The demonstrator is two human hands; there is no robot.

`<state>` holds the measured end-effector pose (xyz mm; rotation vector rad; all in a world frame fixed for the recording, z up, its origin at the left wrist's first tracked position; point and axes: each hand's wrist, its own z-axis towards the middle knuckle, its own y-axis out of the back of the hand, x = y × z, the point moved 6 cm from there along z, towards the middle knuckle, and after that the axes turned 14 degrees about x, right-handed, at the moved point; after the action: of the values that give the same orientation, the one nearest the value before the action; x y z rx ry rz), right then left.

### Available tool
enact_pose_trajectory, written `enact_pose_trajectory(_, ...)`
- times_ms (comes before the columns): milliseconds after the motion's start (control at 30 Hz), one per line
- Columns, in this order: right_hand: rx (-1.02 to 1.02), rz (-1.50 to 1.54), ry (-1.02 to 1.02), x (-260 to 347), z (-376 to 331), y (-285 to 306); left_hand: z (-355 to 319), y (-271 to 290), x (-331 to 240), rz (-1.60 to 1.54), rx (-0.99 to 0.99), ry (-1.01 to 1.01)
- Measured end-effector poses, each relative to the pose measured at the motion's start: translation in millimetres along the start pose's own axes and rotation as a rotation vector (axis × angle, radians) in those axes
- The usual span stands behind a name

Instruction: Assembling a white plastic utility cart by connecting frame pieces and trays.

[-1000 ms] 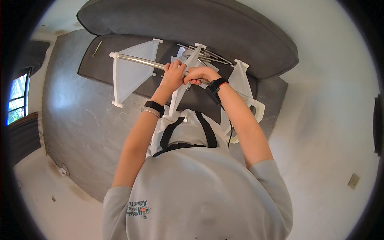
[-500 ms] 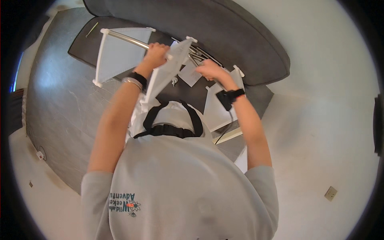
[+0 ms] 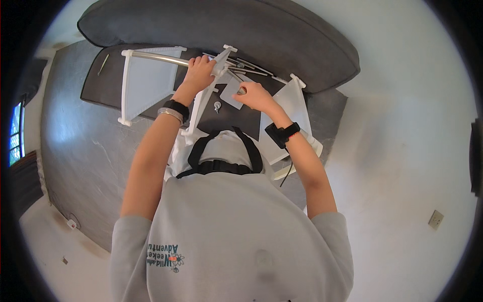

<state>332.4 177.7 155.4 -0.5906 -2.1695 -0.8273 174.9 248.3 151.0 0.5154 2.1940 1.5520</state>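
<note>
My left hand [image 3: 200, 74] is closed around a silver metal tube [image 3: 162, 58], close to where it meets a white mesh panel [image 3: 202, 103] standing on edge. At its other end, the tube joins the white corner of a second mesh panel [image 3: 150, 83] on the left. My right hand [image 3: 255, 95] is closed, with a shiny metal piece, seemingly a tube, showing between thumb and fingers; most of it is hidden. A small caster wheel [image 3: 217, 106] lies on the dark seat between my hands.
Several loose metal tubes [image 3: 254, 70] and a white paper sheet [image 3: 232, 97] lie on the grey sofa [image 3: 221, 25]. A third white panel [image 3: 284, 118] leans at the right beneath my forearm. A thin light-coloured stick [image 3: 103, 64] rests on the seat at far left. Grey floor [image 3: 85, 151] extends left.
My right hand has drawn slightly back and left, toward the upright panel. My left hand keeps its hold on the tube. The whole view has shifted a little.
</note>
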Motion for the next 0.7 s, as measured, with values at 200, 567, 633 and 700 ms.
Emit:
enact_pose_trajectory(200, -0.313, -0.17, 0.099, 16, -34, -9, -16, 1, 5, 0.003, -0.052, -0.022)
enact_pose_trajectory(567, -0.332, -0.102, -0.116, -26, -72, -54, -16, 15, 16, -0.006, -0.083, -0.107)
enact_pose_trajectory(633, -0.279, -0.116, -0.074, -23, -60, -61, -18, 23, 6, 0.001, -0.037, -0.139)
enact_pose_trajectory(700, -0.24, -0.136, -0.028, -12, -50, -65, -22, 23, -1, -0.012, 0.107, -0.073)
